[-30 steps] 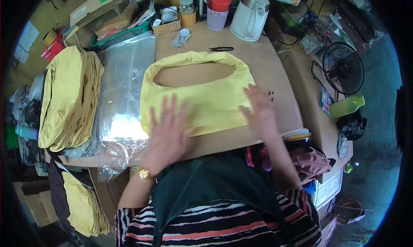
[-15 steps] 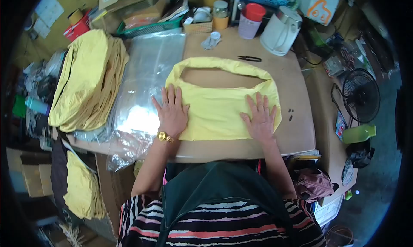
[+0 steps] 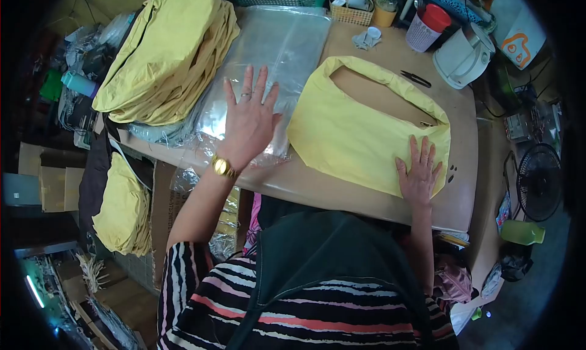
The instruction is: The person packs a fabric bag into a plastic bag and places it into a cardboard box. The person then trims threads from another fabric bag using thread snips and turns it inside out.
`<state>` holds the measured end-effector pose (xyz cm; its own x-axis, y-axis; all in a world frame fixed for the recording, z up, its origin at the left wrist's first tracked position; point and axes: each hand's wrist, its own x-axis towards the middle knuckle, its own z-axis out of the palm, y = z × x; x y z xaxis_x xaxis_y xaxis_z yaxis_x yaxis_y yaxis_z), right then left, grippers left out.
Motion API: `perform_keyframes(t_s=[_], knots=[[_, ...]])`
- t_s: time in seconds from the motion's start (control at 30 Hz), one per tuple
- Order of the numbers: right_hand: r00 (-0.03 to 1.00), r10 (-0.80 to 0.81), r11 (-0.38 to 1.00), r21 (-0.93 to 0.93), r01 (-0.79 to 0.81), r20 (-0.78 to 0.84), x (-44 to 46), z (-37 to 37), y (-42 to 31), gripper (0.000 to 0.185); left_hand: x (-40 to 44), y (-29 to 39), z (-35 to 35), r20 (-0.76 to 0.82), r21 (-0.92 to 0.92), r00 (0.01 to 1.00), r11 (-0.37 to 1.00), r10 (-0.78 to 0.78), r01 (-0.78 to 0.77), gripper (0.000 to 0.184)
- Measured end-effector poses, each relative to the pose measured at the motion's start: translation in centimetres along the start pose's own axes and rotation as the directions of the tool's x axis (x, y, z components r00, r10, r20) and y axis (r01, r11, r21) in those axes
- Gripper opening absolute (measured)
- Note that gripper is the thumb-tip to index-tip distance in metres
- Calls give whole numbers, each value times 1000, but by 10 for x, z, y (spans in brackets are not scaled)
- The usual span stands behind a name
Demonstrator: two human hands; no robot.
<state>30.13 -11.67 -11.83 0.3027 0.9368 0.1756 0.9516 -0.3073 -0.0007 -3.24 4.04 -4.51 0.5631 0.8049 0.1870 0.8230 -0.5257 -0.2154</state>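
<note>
A yellow fabric bag [image 3: 360, 136] lies flat on the brown table [image 3: 274, 182], its handle loop toward the back. My right hand [image 3: 420, 176] rests on the bag's lower right part, fingers spread. Over the near part of the clear plastic sleeves [image 3: 278, 45] is my left hand [image 3: 249, 121], fingers apart and holding nothing; whether it touches them I cannot tell. It wears a ring and a gold watch [image 3: 223, 166]. Left of the sleeves stands a pile of yellow bags [image 3: 165, 51].
Black thread snips [image 3: 415, 79] lie behind the bag. Farther back are a white kettle [image 3: 464, 56], a red and white cup [image 3: 428, 28], a jar [image 3: 386, 7] and a small basket [image 3: 351, 13]. A fan [image 3: 538, 182] and a green bottle [image 3: 522, 232] are at right.
My left hand has left the bag and moved left over the plastic sleeves. My right hand stays on the bag. The view has turned left, and the bag now appears tilted.
</note>
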Motion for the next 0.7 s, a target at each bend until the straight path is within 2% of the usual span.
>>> perform_keyframes(t_s=[0.03, 0.07, 0.17, 0.2, 0.27, 0.37, 0.43, 0.53, 0.57, 0.6, 0.67, 0.7], knots=[[1000, 11, 1000, 9, -11, -2, -1, 0, -2, 69, -4, 0, -10, -85, -53, 996, 998, 15, -20, 68], [1000, 15, 1000, 4, -15, -1, -5, 0, -5, 69, -9, 21, -20, -83, -198, 994, 976, 73, -88, 68], [999, -44, 999, 2, 44, 1, -16, -5, -11, 72, -34, 103, -22, -51, -579, 954, 770, 294, -268, 74], [996, -78, 995, 57, 76, 40, -22, -9, -11, 73, -34, 109, -7, -69, -577, 951, 766, 300, -283, 74], [992, -109, 990, 99, 102, 64, -32, -17, -13, 74, -29, 122, 21, 58, -512, 970, 841, 238, -175, 72], [995, -79, 991, 115, 71, 65, -27, -28, -44, 74, -18, 131, 31, 27, -493, 971, 848, 236, -193, 71], [921, -362, 910, 269, 316, 144, -17, -40, -70, 74, -15, 132, 30, 37, -506, 971, 842, 236, -186, 72], [953, -254, 937, 285, 200, 168, -3, -19, -39, 73, -13, 124, 32, 66, -492, 970, 853, 234, -172, 80], [973, -165, 971, 198, 131, 163, -1, -9, -17, 72, -14, 120, 32, 79, -496, 980, 860, 185, -122, 82], [973, -163, 972, 197, 130, 162, -2, -4, 4, 72, -13, 118, 31, 91, -498, 987, 864, 132, -70, 85], [993, 82, 996, -41, -78, 86, -11, 3, 35, 72, -13, 117, 31, 91, -491, 989, 869, 119, -59, 89], [992, 86, 996, -43, -82, 87, -12, 1, 41, 72, -13, 118, 31, 91, -486, 989, 872, 116, -57, 90]])
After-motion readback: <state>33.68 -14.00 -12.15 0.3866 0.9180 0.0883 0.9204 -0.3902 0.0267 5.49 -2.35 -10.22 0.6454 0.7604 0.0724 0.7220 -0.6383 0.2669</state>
